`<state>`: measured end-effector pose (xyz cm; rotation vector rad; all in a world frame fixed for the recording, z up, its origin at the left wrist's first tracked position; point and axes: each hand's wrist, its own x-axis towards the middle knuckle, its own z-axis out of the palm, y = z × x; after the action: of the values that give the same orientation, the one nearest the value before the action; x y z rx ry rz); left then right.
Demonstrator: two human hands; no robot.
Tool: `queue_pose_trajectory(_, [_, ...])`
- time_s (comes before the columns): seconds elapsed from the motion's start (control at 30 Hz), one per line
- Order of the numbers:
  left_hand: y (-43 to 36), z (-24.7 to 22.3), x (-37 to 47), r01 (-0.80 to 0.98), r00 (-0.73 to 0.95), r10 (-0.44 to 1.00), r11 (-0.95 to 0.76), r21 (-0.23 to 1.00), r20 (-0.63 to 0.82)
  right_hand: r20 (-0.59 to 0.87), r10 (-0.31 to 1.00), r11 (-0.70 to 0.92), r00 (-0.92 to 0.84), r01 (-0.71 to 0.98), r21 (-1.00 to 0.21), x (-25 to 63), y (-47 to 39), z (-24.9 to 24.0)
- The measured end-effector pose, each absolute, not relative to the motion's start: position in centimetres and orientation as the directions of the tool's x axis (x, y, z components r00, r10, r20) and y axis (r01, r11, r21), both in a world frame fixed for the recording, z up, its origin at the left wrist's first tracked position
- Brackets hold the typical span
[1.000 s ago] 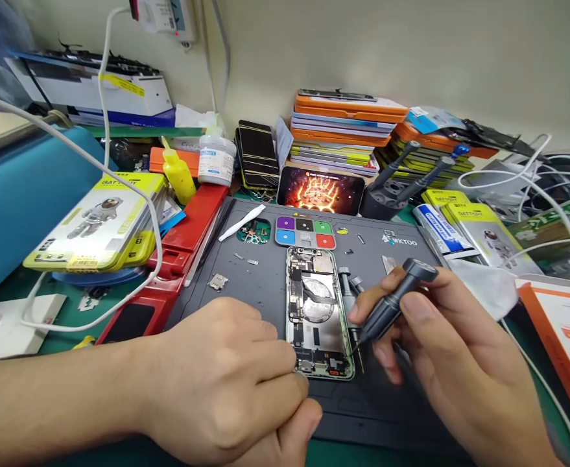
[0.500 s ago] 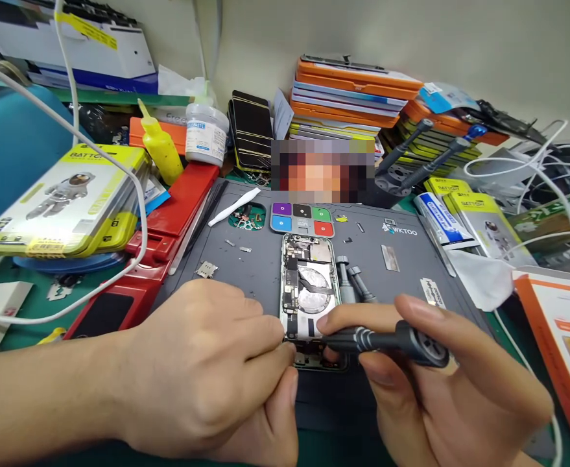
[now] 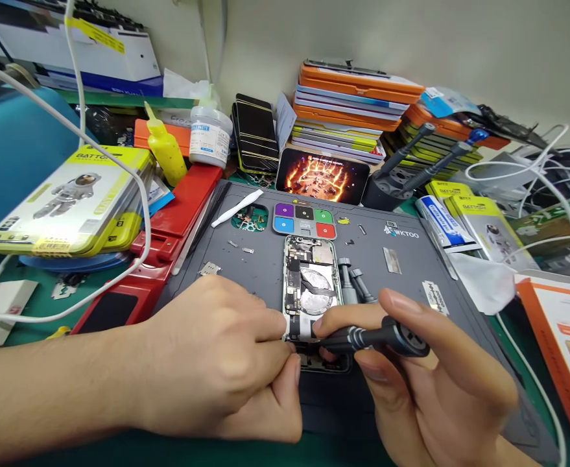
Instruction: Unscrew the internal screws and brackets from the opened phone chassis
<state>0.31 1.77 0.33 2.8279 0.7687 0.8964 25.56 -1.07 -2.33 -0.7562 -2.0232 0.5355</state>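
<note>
Head view has a dark round holder (image 3: 380,194) at the back right of the grey mat (image 3: 255,279), with two slim drivers (image 3: 438,170) standing slanted in it. Left of the lit phone (image 3: 322,175), a white jar (image 3: 210,137) with a blue-and-white label stands beside a yellow squeeze bottle (image 3: 166,154); the contents of both are hidden. Small metal parts fill a green-bottomed recess (image 3: 249,220) in the mat, a white pry tool (image 3: 237,209) lying at its edge. Nearer the middle sits a tray (image 3: 304,219) of purple, black, green, blue and red squares. The opened phone (image 3: 315,285) lies lengthwise on the mat, which rests on the green surface (image 3: 182,451). Its pale green frame surrounds black and silver boards, a bright metal plate and a round silver coil crossed by a dark strip; its lower end is partly covered by fingers. The left hand (image 3: 216,363) is at its lower left edge, fingers curled closed, thumb against the forefinger; whether they grip anything cannot be seen. The right hand (image 3: 450,370) holds a dark screwdriver (image 3: 362,338) nearly level between parted fingers and thumb, its front end over the phone's lower part, tip hidden.
</note>
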Motion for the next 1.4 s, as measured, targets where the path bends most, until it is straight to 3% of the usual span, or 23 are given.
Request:
queue_pose_trajectory(0.2, [2.0,0.3,0.2,0.438,0.705,0.489,-0.870,0.227,0.513,0.572,0.661,0.744,-0.486,0.323,-0.585,24.9,-0.6,-1.0])
queue_pose_trajectory(0.27, [2.0,0.4,0.1,0.437,0.714,0.490,-0.870,0.228,0.501,0.553,0.626,0.774,-0.550,0.350,-0.527,24.3,-0.2,-0.2])
queue_pose_trajectory(0.33, [2.0,0.5,0.1,0.430,0.718,0.487,-0.872,0.234,0.497,0.608,0.534,0.844,-0.588,0.410,-0.346,23.7,0.0,0.7])
queue_pose_trajectory(0.43, [2.0,0.5,0.1,0.428,0.723,0.484,-0.874,0.231,0.492,0.574,0.591,0.798,-0.567,0.518,-0.309,23.3,-0.1,1.4])
queue_pose_trajectory(0.67, [2.0,0.4,0.1,0.408,0.723,0.475,-0.880,0.245,0.502,0.574,0.554,0.825,-0.603,0.493,-0.277,23.9,-0.3,1.6])
queue_pose_trajectory(0.87, [2.1,0.7,-0.2,0.389,0.750,0.470,-0.882,0.265,0.465,0.558,0.612,0.788,-0.560,0.485,-0.378,22.5,0.3,2.8])
queue_pose_trajectory(1.1, [2.2,0.7,0.0,0.398,0.742,0.472,-0.882,0.254,0.477,0.602,0.554,0.823,-0.575,0.486,-0.293,22.5,0.2,2.1])
queue_pose_trajectory(1.2, [2.2,0.7,0.0,0.405,0.722,0.471,-0.882,0.241,0.508,0.620,0.570,0.811,-0.539,0.492,-0.318,22.6,0.1,2.1])
queue_pose_trajectory(1.33, [2.3,0.8,-0.1,0.398,0.757,0.479,-0.877,0.267,0.444,0.555,0.614,0.788,-0.561,0.483,-0.383,22.7,0.2,2.5])
queue_pose_trajectory(1.4, [2.3,0.8,-0.1,0.400,0.753,0.479,-0.878,0.264,0.452,0.576,0.598,0.798,-0.557,0.485,-0.358,22.9,0.2,2.5])
